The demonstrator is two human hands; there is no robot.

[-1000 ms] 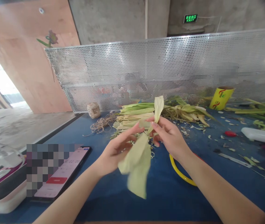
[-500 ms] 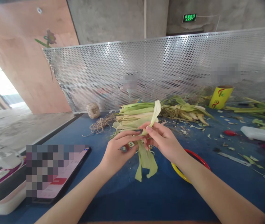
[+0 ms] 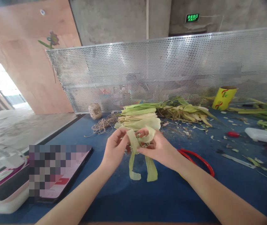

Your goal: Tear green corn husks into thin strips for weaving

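Pale green corn husk strips hang between my hands above the blue table, two tails dangling toward its surface. My left hand is closed, thumb and fingers pinching the strip's upper left part. My right hand is closed on the right part, where a strip curls over its fingers; its thumb points left beneath. Just beyond my hands lies a stack of flattened corn husks. Some fingertips are hidden behind the strips.
Left stand a phone and a white-edged case. Twine lies behind my left hand. Right are a red-and-yellow ring, a blade, a glue gun and a yellow roll. A perforated metal screen rises behind.
The upright end of the husk has come down and now curls over my right hand. My left hand has turned more upright, and the hanging tails have spread apart.
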